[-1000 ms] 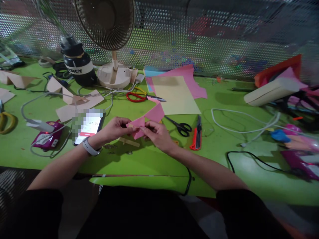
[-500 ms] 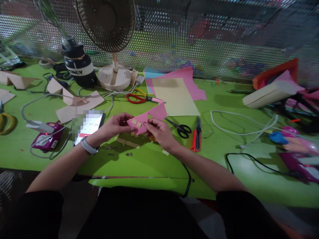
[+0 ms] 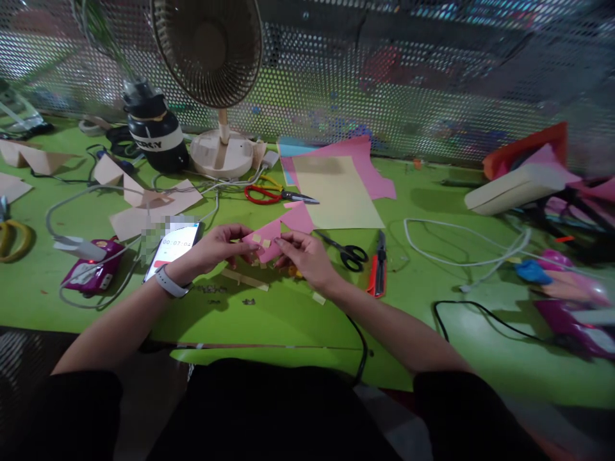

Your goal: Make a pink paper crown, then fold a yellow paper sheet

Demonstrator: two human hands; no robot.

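Between both hands, a folded piece of pink paper (image 3: 298, 219) is held above the green table. Small pale yellow squares (image 3: 266, 244) sit on its near face. My left hand (image 3: 221, 246), with a white band at the wrist, pinches the paper's left end. At its lower middle, my right hand (image 3: 307, 256) grips it between thumb and fingers. Below the hands lie a pale strip (image 3: 246, 279) and several small dark metal bits (image 3: 248, 301). Something small and yellow-orange shows partly behind my right hand; I cannot make out what it is.
Black scissors (image 3: 353, 256) and a red cutter knife (image 3: 378, 266) lie right of my hands. Red-and-yellow-handled scissors (image 3: 264, 192) rest behind, by a cream sheet (image 3: 336, 192). A lit phone (image 3: 175, 246) is at left. A fan (image 3: 223, 153) and black jar (image 3: 158, 137) stand farther back.
The pink paper has tilted, and its far right flap sits lower and further left, uncovering the scissors' blades. Both hands keep their hold. The whole view has shifted slightly.
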